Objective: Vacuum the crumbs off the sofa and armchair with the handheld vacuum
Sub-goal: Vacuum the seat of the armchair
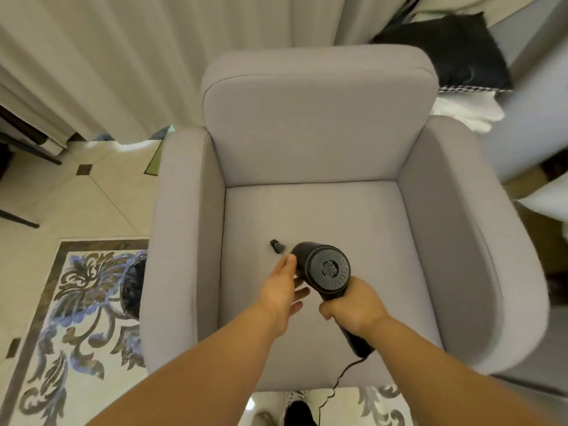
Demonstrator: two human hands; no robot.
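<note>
A grey fabric armchair [313, 142] fills the middle of the view. Over its seat cushion [353, 216] I hold a black handheld vacuum [327, 269], its round vented rear facing me and its narrow nozzle [276, 245] pointing down-left at the seat. My right hand [353, 305] grips the vacuum's handle, whose black cord trails off the seat's front edge. My left hand [284, 285] rests against the left side of the vacuum body with fingers fairly straight. No crumbs are visible on the cushion.
Cream curtains [123, 56] hang behind the chair. A black cushion [445, 53] and white folded cloth [464, 112] lie at the back right. A patterned blue and brown rug [70, 318] covers the tiled floor at left, with a dark round object [133, 290] beside the chair.
</note>
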